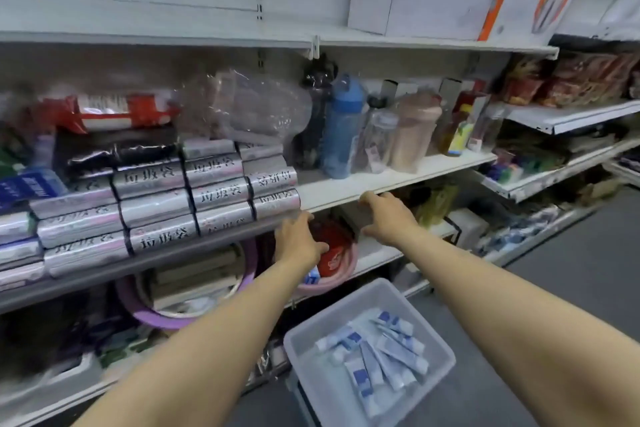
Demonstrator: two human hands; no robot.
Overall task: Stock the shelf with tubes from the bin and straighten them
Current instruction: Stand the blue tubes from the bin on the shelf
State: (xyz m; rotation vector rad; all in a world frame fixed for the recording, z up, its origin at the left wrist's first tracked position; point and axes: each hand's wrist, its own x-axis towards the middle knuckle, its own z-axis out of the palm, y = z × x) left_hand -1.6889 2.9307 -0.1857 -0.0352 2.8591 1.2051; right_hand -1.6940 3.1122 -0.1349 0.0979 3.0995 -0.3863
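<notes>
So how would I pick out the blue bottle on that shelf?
Find the white shelf with silver rolls stacked on its left. Right of them stands a row of bottles. The blue bottle is the only blue one, between a black bottle and a clear one.

Even, cool lighting is recorded. Glare is noted on the silver garbage-bag rolls point(214, 194) left of the left hand point(298, 241). Overall blur and bowed edges are observed.

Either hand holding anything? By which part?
Cannot tell. The left hand and right hand reach under the shelf; the blurred fingers show no clear grip.
</notes>
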